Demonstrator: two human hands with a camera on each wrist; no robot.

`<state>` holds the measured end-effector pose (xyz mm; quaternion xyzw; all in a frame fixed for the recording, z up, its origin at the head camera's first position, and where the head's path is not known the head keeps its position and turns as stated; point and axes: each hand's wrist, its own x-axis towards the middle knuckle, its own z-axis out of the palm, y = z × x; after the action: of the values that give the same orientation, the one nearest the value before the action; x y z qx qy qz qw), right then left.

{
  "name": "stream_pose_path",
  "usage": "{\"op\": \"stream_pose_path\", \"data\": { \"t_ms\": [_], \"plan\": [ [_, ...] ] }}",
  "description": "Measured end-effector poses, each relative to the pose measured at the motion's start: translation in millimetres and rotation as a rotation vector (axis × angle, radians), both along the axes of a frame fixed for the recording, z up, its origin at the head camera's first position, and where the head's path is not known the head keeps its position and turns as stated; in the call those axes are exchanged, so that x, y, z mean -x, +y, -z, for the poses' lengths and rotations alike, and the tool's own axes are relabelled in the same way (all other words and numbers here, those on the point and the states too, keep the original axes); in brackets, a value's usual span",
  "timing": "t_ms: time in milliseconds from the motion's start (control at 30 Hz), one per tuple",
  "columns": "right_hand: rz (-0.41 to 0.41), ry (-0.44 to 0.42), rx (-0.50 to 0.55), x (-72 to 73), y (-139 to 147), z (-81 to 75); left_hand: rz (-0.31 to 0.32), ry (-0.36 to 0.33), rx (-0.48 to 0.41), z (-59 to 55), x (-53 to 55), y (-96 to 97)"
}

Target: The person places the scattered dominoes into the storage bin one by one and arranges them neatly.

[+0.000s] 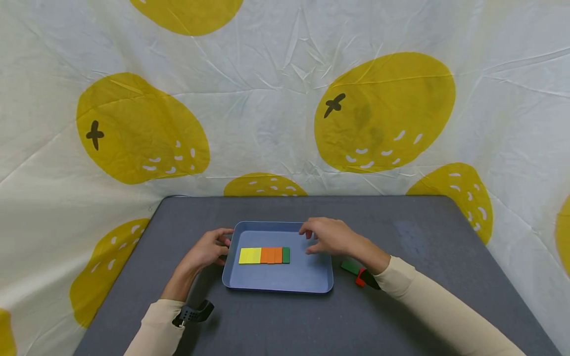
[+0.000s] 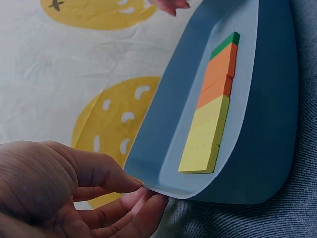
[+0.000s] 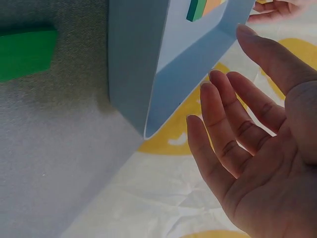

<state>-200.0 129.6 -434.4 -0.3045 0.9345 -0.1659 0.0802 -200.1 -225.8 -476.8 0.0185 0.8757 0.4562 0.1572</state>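
A shallow blue tray (image 1: 285, 282) lies on the dark table. My left hand (image 1: 207, 250) is at its left side; the left wrist view shows thumb and fingers pinching the rim (image 2: 171, 192) at one corner. Over the tray's right end hovers my right hand (image 1: 331, 236), its fingers apart and slightly bent, holding nothing. Inside the tray, flat blocks form one straight row, edge against edge: yellow blocks (image 1: 250, 255) on the left, orange blocks (image 1: 271, 255) in the middle, and a green block (image 1: 286, 255) at the right end.
Right of the tray, under my right forearm, a loose green block (image 1: 350, 267) and a red block (image 1: 359, 278) lie on the table (image 1: 276, 326), partly covered by the wristband (image 1: 370, 280). Behind the table hangs a white cloth (image 1: 267, 123) with yellow fruit shapes.
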Motion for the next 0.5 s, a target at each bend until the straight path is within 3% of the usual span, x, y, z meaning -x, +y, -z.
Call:
{"op": "stream_pose_path", "data": {
  "t_ms": [500],
  "plan": [
    [0.017, 0.018, 0.047, -11.0, 37, -1.2, 0.004, -0.003, -0.005, -0.3, 0.4, -0.5]
  ]
}}
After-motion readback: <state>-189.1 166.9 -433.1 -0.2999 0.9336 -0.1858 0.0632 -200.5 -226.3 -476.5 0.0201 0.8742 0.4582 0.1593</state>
